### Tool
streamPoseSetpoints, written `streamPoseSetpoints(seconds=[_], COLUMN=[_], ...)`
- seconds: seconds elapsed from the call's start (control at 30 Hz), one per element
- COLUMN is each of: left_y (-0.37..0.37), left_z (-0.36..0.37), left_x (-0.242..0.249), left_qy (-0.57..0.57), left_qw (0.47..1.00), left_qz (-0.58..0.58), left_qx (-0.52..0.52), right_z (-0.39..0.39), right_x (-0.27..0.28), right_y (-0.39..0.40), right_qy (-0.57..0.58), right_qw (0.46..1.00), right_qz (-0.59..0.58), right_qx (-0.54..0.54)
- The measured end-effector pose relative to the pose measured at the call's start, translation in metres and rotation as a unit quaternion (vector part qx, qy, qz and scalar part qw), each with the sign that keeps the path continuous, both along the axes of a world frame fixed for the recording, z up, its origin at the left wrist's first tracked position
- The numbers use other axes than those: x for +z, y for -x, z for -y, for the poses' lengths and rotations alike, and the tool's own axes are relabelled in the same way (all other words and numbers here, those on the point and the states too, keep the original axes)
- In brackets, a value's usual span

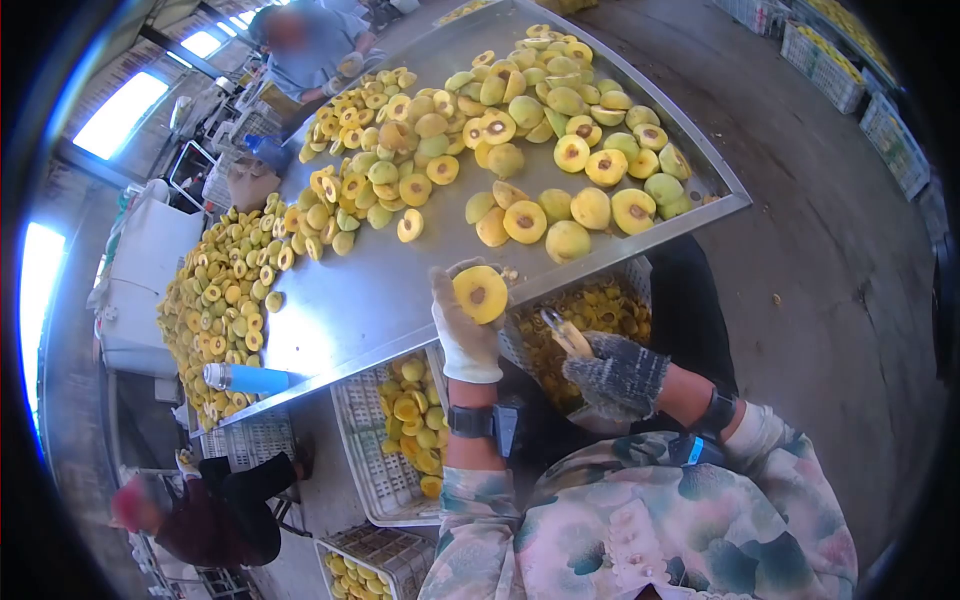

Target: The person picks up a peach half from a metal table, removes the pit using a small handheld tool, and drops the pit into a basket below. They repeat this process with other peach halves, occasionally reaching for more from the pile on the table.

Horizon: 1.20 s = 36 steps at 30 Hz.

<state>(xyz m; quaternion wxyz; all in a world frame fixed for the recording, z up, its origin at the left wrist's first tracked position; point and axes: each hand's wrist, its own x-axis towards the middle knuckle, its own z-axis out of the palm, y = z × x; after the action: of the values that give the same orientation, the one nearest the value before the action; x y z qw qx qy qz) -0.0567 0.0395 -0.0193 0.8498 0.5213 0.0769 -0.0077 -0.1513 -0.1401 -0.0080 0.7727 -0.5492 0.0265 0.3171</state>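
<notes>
In a pale glove, my left hand holds up a yellow fruit half, its cut face with a brown centre showing, just off the metal table's near edge. My right hand, in a dark grey knitted glove, is wrapped round the handle of a small tool with a metal tip. The tool is to the right of the fruit half and apart from it. Under both hands stands a crate of fruit pieces. Many halved fruits lie piled on the table.
A blue bottle lies at the table's near left edge. White crates of fruit stand below it. One co-worker is at the far side; another person sits at lower left. More crates line the right.
</notes>
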Motion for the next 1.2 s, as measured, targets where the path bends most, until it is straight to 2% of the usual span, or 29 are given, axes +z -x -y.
streamPoseSetpoints(seconds=[0.07,0.1,0.17,0.27,0.4,0.47,0.53,0.6,0.67,0.7,0.73,0.77,0.8,0.87,0.93,0.97,1.0,1.03,1.1,1.13,1.17,1.2], left_y=[0.016,0.021,0.03,0.043,0.06,0.065,0.07,0.075,0.079,0.079,0.078,0.077,0.073,0.072,0.073,0.075,0.076,0.075,0.076,0.078,0.08,0.081], left_z=[0.004,0.004,0.006,0.01,0.02,0.025,0.027,0.028,0.024,0.023,0.022,0.019,0.011,0.009,0.01,0.014,0.016,0.017,0.019,0.022,0.025,0.028], left_x=[0.003,0.0,-0.006,-0.005,-0.003,-0.006,-0.001,0.008,0.017,0.019,0.021,0.023,0.014,0.014,0.013,0.01,0.009,0.008,0.006,0.005,0.005,0.006], left_qy=[-0.07,-0.068,-0.195,-0.242,-0.225,-0.323,-0.337,-0.35,-0.302,-0.302,-0.149,0.009,0.062,0.052,0.041,0.102,0.163,0.164,0.234,0.234,0.173,0.111], left_qw=[0.997,0.997,0.973,0.96,0.964,0.914,0.908,0.901,0.936,0.936,0.98,0.992,0.984,0.985,0.986,0.983,0.977,0.977,0.964,0.964,0.976,0.983], left_qz=[0.03,0.028,0.125,0.136,0.138,0.224,0.227,0.233,0.182,0.18,0.107,0.031,0.016,0.016,0.017,0.021,0.026,0.027,0.044,0.043,0.077,0.111], left_qx=[0.001,-0.001,0.008,0.017,0.022,0.097,0.102,0.105,-0.013,-0.015,-0.072,-0.126,-0.169,-0.164,-0.162,-0.148,-0.133,-0.133,-0.118,-0.119,-0.108,-0.096], right_z=[-0.009,-0.012,-0.019,-0.028,-0.036,-0.039,-0.041,-0.035,-0.028,-0.023,-0.02,-0.019,-0.018,-0.017,-0.018,-0.018,-0.018,-0.018,-0.017,-0.016,-0.016,-0.018], right_x=[0.001,0.001,0.007,0.004,-0.003,-0.012,-0.021,-0.02,-0.01,0.0,0.006,0.006,0.007,0.006,0.004,0.004,0.003,0.003,-0.004,-0.006,-0.005,-0.002], right_y=[0.001,0.002,0.003,0.007,0.014,0.019,0.022,0.025,0.027,0.026,0.025,0.026,0.026,0.026,0.025,0.025,0.026,0.026,0.021,0.02,0.019,0.017], right_qy=[0.009,0.015,0.032,0.023,0.039,0.028,0.069,0.041,0.013,0.009,0.005,0.005,0.007,0.006,-0.052,-0.052,-0.111,-0.169,-0.156,-0.142,-0.142,-0.094], right_qw=[1.0,1.0,0.999,1.0,0.998,0.998,0.992,0.992,0.99,0.996,0.999,0.999,0.999,0.999,0.998,0.998,0.992,0.978,0.978,0.978,0.977,0.982], right_qz=[0.001,0.004,-0.015,-0.006,0.029,0.044,0.097,0.12,0.14,0.084,0.028,0.027,0.025,0.023,-0.022,-0.021,-0.049,-0.077,-0.071,-0.066,-0.067,-0.049], right_qx=[0.006,0.013,0.026,-0.003,-0.028,-0.04,-0.035,-0.029,-0.023,0.006,0.034,0.034,0.037,0.039,0.012,0.012,-0.042,-0.094,-0.117,-0.14,-0.142,-0.157])
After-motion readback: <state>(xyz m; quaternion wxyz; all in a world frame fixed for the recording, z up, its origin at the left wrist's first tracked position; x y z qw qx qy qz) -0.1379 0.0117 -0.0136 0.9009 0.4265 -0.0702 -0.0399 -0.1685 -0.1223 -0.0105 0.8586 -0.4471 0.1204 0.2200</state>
